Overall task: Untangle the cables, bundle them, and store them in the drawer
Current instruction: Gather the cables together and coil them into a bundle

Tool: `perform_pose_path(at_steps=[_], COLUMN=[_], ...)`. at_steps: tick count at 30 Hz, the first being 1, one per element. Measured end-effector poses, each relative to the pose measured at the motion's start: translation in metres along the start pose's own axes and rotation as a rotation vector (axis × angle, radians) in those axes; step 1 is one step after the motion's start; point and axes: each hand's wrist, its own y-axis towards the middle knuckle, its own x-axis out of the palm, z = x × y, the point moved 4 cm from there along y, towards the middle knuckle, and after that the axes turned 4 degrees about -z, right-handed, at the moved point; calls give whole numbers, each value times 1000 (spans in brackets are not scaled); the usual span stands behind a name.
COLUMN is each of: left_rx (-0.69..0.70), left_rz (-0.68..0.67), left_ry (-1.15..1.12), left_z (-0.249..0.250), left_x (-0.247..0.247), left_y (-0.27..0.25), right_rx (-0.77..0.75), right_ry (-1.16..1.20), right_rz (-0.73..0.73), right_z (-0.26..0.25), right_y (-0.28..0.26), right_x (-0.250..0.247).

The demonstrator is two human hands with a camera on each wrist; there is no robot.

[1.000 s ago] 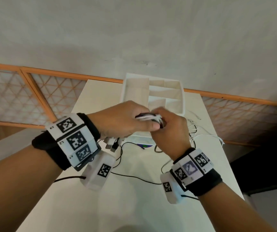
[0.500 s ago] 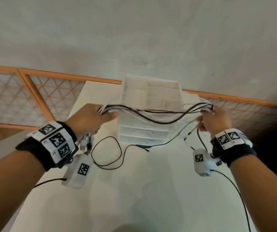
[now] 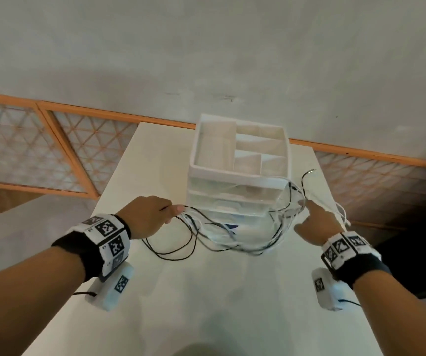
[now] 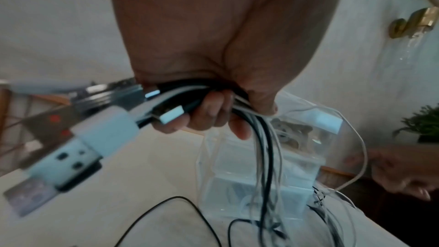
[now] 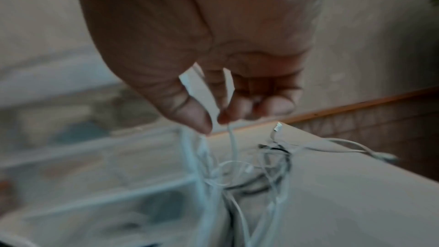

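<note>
A bunch of thin black and white cables (image 3: 235, 240) sags in a loop between my hands, in front of the white drawer unit (image 3: 237, 181). My left hand (image 3: 152, 214) grips one end of the bunch; in the left wrist view its fingers (image 4: 209, 114) curl round the cables (image 4: 263, 149) with USB plugs (image 4: 171, 115) sticking out. My right hand (image 3: 312, 217) is beside the unit's right side. In the right wrist view its thumb and fingertips (image 5: 202, 119) pinch white cable strands (image 5: 231, 144), blurred by motion. More cable (image 3: 307, 176) trails on the table to the right.
The cream table (image 3: 206, 304) is narrow, with its edges close on both sides. A loose black cable loop (image 3: 170, 250) lies on it by my left hand. The unit's top tray (image 3: 242, 150) has open compartments. A wall and an orange-framed lattice panel (image 3: 52, 150) stand behind.
My hands first pulled apart, stretching the cables across the drawer unit. Since then they have dropped lower and the bunch now sags slack between them.
</note>
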Motion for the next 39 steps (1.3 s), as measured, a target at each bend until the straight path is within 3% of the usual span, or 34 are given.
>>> perform_pose_path(at_steps=[4,7,9,13,17,21,23,25,28,30,32,33,35,37,39], left_rx=[101,212,221,-1,-55,-40,11,173,464,533,487,419,264,170,89], left_rz=[45,67,107,276,247,210,187,158,75,74,73,22,-114,-155,-165], left_ry=[50,58,71,-22,-64,-55,-31,-7,-2,9,17,14,-31,-60,27], left_z=[12,27,31,-5,-23,-13,-8,5,37,43,33,21,-5,-21,-28], left_x=[12,19,14,-11,-2,8,8,10,14,8,-2,-1,15,43,70], left_y=[6,4,2,-1,-5,-3,-4,-7,-17,-22,-28,-29,-31,-27,-20], right_rx=[-238,-434,-418,-223,-119,-79,-276,-505,-617,-532,-396,-336,-247,-229,-309], right_ry=[329,229,159,298,252,26,44,122,255,253,167,130,125,157,214], right_rz=[72,-26,-11,70,357,107,95,30,-143,-258,-382,-358,-80,180,162], right_z=[-67,-111,-114,-63,-16,-27,-57,-98,-145,-148,-128,-117,-97,-94,-103], right_y=[-54,-83,-83,-49,-28,-35,-59,-81,-90,-81,-65,-56,-37,-33,-37], right_x=[-5,22,40,32,4,17,25,43,84,99,103,98,81,73,87])
